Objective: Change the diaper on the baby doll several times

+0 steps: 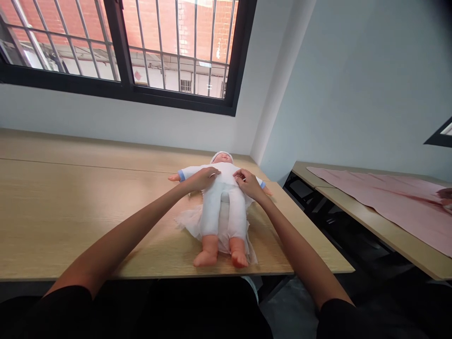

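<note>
A baby doll point(223, 212) lies on its back on the wooden table, feet toward me and arms spread out. It wears a white top point(226, 173) with blue cuffs, white leggings and a white cap. At its waist, on the left side, my left hand point(204, 179) is closed with the fingers at the top's lower edge. My right hand point(249, 183) mirrors it on the other side, its fingers bent and pinched at the fabric. Thin, sheer pale cloth point(192, 222) is spread under the doll's legs and hips.
The wooden table point(88, 202) ends in a front edge close below the doll's feet. To the right, across a gap, stands another table with a pink cloth point(381, 193). Part of another person's hand point(445, 194) shows there. A barred window point(176, 52) is behind.
</note>
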A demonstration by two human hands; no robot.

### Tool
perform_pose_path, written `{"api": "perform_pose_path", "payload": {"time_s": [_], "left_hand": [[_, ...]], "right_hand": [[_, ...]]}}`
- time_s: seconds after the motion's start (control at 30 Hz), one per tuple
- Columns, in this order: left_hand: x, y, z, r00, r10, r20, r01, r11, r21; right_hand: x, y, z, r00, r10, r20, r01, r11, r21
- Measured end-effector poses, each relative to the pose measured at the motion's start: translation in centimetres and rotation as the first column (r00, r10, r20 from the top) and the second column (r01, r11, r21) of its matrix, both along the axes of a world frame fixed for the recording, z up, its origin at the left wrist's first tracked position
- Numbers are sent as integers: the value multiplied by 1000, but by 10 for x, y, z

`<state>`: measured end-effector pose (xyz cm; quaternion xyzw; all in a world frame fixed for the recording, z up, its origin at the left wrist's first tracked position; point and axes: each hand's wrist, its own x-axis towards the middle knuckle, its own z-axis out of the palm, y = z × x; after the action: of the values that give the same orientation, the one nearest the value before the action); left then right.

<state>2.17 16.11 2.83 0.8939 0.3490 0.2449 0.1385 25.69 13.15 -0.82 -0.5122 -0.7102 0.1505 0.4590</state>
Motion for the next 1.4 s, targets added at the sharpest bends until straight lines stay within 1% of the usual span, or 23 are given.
{"api": "perform_pose_path", "payload": {"time_s": [0.1,0.17,0.3,0.43,0.5,0.57,0.63,0.67,0.77,0.87,1.0,1.17,1.3,1.4], "left_hand": [[0,-4,6,999,30,9,-30,999,-20],[0,-8,12,1000,27,-2,-27,999,-24],[0,-16,21,999,-33,-32,32,999,-32],[0,-18,25,994,-101,-37,96,988,-118],[0,-17,24,995,-102,15,104,984,-145],[1,-15,22,996,-48,79,57,992,-115],[1,-12,18,993,10,115,-2,998,-69],[1,-11,15,994,20,110,-14,998,-56],[0,-7,7,998,5,59,-2,999,-38],[0,-6,3,999,-6,51,6,1000,-9],[2,-9,6,997,-32,73,32,999,-8],[3,-11,11,998,-53,46,55,998,-29],[3,-13,14,998,-64,-5,64,997,-49],[3,-16,17,993,-104,-50,99,991,-88]], "right_hand": [[0,-6,6,1000,-3,-24,1,998,-63],[-1,-10,11,1000,-1,-17,0,996,-93],[0,-16,17,999,36,19,-34,992,-124],[2,-14,17,989,132,-64,-141,971,-192],[4,-9,15,983,127,-132,-149,974,-172],[4,-5,11,983,66,-172,-83,992,-97],[4,0,6,987,4,-163,-9,1000,-30],[3,1,4,990,-9,-144,7,1000,-15],[1,2,-1,997,12,-74,-14,999,-32],[-1,-1,0,999,32,-43,-34,998,-46],[-5,-8,7,998,46,-37,-46,999,-13],[-10,-16,14,997,72,10,-72,997,18],[-13,-24,18,993,102,65,-98,994,-51],[-14,-25,20,991,132,36,-128,987,-100]]}}
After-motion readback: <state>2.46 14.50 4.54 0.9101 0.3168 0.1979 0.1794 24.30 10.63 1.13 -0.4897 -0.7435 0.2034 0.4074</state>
